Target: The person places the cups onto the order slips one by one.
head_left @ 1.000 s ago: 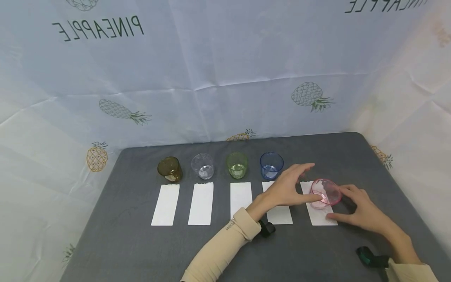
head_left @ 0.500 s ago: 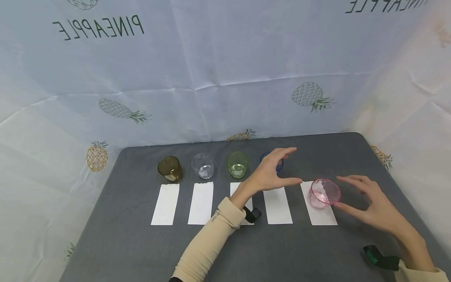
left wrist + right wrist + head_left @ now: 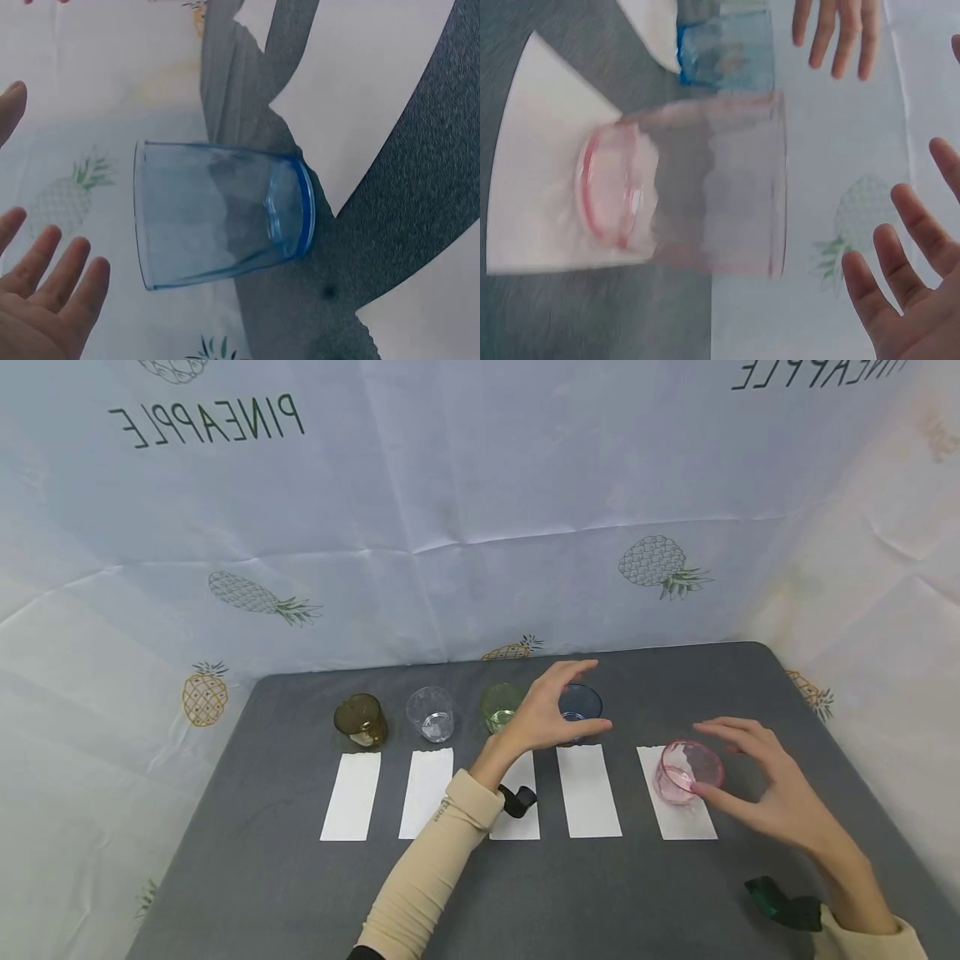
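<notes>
One released right hand (image 3: pixel 783 792) of mine, fingers spread, is nearest me. At its 10 o'clock: pink glass (image 3: pixel 675 779), upright on a white paper strip (image 3: pixel 688 827); right wrist view shows fingers clear of it. Farther out, my left hand (image 3: pixel 542 717), released, fingers spread. At its 3 o'clock: blue glass (image 3: pixel 202 217), upright, apart from its fingers. At its 9 o'clock: green glass (image 3: pixel 498 700), partly hidden behind it, then clear glass (image 3: pixel 431 714), then brown glass (image 3: pixel 361 720). Farthest, at 12 o'clock: pineapple-print cloth (image 3: pixel 480 485).
</notes>
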### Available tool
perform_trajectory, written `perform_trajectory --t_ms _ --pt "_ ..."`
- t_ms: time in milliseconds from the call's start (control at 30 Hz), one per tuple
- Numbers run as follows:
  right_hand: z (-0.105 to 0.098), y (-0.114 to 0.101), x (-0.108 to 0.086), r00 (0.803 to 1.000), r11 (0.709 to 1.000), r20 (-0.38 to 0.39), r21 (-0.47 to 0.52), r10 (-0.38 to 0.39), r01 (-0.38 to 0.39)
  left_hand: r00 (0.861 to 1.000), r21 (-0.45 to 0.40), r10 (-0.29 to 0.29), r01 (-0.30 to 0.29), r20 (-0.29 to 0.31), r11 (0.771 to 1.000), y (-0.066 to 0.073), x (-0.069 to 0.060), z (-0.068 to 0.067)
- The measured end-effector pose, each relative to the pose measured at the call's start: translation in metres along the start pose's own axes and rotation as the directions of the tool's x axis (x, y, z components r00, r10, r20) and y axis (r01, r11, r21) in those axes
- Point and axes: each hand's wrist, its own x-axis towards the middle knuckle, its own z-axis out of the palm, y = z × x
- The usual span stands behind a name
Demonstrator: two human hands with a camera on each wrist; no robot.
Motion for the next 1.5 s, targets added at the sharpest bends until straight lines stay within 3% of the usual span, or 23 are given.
perform_trajectory --t_ms 533,733,1067,1300,1500 --pt "0.038 -0.016 0.016 0.998 0.996 0.058 0.082 -0.021 0.016 0.993 0.150 -0.097 0.086 0.064 0.985 -0.011 0.002 -0.010" --pt "0.055 -0.023 0.016 0.996 0.995 0.091 0.096 0.008 -0.016 0.984 0.179 -0.132 0.110 0.118 0.978 -0.013 0.003 -0.010" --pt "0.082 -0.028 0.013 0.988 0.991 0.148 0.118 0.046 -0.064 0.979 0.207 -0.145 0.113 0.147 0.972 -0.016 0.004 -0.008" --pt "0.098 -0.019 0.007 0.964 0.990 0.228 0.021 0.134 -0.143 0.977 0.202 -0.150 0.118 0.150 0.972 -0.016 0.001 -0.007" --pt "0.112 -0.011 0.000 0.948 0.988 0.278 -0.029 0.154 -0.152 0.978 0.221 -0.144 0.109 0.151 0.969 -0.017 0.001 -0.007"
